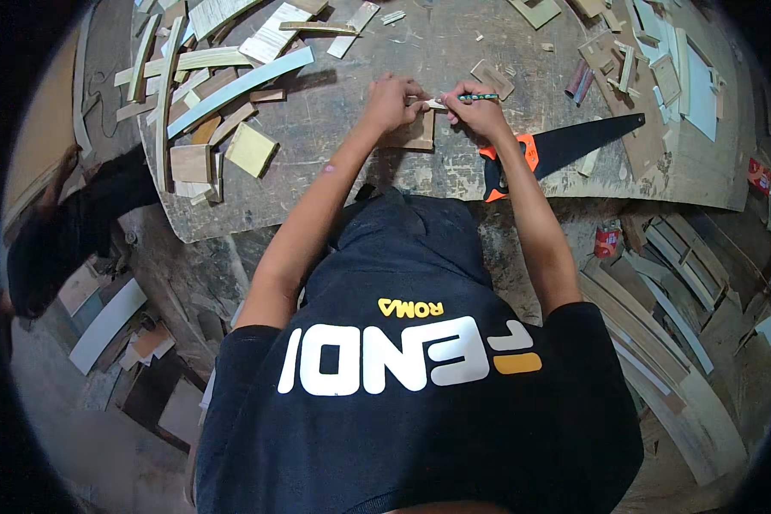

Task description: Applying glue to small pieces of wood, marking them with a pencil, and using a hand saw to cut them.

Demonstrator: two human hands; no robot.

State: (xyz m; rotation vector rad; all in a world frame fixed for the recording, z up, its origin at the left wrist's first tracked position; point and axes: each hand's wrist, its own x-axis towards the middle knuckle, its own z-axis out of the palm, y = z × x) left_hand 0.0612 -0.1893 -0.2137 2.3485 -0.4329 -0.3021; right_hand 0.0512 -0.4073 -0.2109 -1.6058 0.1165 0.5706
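Observation:
My right hand (480, 115) is closed round a dark patterned pencil (480, 97), whose tip end points left toward a small pale wood strip (435, 104). The fingers of my left hand (394, 103) are closed on the left end of that strip. Just below the strip, a flat brown wood piece (420, 134) lies on the worn workbench (343, 184), partly covered by my left hand. Near my right wrist rests a handsaw (574, 147) with a black blade and an orange and black handle. A thin wood offcut (493, 79) lies beyond my right hand.
Wood offcuts (223, 94) are heaped on the bench's left side, with a yellowish block (251, 150) near its front edge. More scraps (660, 68) and two dark red cylinders (579, 81) lie at right. Boards (660, 343) lean below. Another person (77, 223) is at far left.

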